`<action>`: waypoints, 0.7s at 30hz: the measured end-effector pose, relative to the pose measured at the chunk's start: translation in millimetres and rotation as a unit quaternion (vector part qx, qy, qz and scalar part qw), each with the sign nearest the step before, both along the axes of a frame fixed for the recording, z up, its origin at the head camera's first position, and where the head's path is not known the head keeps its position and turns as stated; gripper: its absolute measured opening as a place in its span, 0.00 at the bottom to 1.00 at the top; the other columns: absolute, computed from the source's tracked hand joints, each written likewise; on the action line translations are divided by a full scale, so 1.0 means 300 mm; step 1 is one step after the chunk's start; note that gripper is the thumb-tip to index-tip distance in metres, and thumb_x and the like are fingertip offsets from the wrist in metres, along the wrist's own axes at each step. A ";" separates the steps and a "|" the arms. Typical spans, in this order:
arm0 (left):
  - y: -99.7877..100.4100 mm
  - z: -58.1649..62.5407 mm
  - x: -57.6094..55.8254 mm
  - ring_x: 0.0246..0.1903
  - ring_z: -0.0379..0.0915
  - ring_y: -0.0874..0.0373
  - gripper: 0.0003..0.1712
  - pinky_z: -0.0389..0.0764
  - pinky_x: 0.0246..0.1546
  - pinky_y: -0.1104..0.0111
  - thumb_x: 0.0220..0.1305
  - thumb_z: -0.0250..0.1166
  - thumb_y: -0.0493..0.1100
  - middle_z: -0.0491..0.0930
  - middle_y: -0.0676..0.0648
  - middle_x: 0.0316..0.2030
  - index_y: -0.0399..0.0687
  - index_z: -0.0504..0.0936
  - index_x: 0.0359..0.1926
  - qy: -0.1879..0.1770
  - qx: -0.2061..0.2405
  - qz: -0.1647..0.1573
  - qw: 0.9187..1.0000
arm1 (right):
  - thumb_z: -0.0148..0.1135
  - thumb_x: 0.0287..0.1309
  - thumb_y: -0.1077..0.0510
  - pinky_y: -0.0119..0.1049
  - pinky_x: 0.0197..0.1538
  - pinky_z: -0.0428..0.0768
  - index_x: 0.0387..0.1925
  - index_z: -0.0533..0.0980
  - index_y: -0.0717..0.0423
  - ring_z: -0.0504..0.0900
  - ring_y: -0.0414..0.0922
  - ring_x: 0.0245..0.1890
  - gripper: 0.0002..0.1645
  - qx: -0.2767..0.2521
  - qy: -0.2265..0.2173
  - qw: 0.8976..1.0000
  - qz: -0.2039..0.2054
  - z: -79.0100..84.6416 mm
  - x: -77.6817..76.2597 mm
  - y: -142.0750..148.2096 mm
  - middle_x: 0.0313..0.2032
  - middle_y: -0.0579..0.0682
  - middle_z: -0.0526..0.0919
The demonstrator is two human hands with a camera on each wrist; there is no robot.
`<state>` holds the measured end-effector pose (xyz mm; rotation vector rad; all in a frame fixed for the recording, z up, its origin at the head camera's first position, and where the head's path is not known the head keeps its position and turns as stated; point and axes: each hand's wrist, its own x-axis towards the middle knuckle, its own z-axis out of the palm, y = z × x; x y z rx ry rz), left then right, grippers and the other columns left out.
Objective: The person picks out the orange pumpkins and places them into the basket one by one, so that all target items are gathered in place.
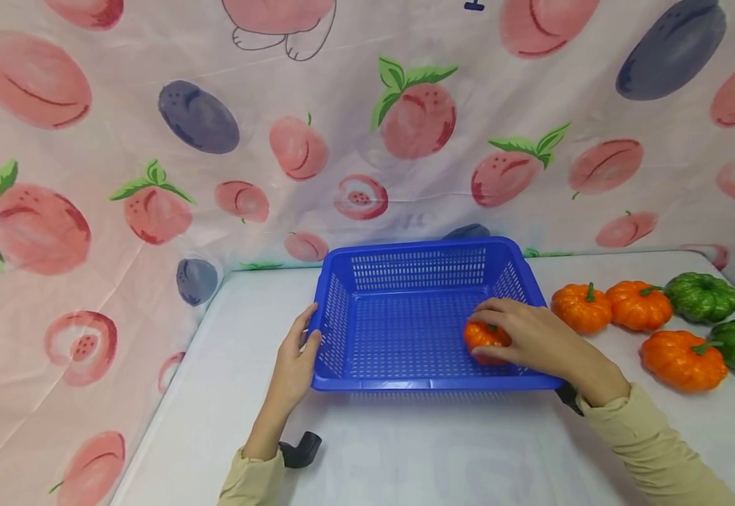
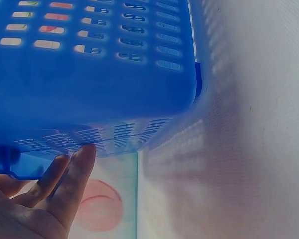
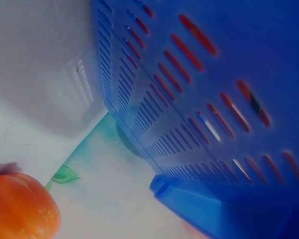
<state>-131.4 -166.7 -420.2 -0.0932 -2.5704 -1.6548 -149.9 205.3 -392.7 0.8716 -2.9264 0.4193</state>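
Beige sleeves [image 1: 652,436], black wrist pieces [image 1: 302,450], bare hands [image 1: 535,336]

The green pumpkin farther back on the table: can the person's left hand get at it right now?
Probably not: the left hand touches the left side of the blue basket, and the basket, the right hand and two orange pumpkins lie between it and that green pumpkin.

orange pumpkin [image 1: 484,336] | inside, right end | blue slotted basket [image 1: 431,384], upright
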 end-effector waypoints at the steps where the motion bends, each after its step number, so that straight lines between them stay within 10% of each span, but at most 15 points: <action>1: 0.001 0.001 0.000 0.65 0.68 0.40 0.28 0.73 0.61 0.44 0.78 0.48 0.40 0.65 0.38 0.70 0.50 0.60 0.75 0.000 0.001 0.000 1.000 | 0.71 0.54 0.39 0.52 0.50 0.83 0.52 0.82 0.53 0.82 0.53 0.51 0.30 0.000 -0.001 1.000 -0.001 0.000 -0.001 -0.001 0.51 0.53 0.82; 21: -0.003 -0.005 0.001 0.67 0.66 0.40 0.28 0.71 0.62 0.44 0.78 0.47 0.41 0.62 0.39 0.72 0.51 0.60 0.75 -0.003 0.004 0.000 1.000 | 0.72 0.53 0.40 0.54 0.52 0.82 0.49 0.83 0.52 0.82 0.54 0.51 0.27 0.029 0.010 0.999 0.016 -0.009 -0.008 -0.010 0.50 0.53 0.83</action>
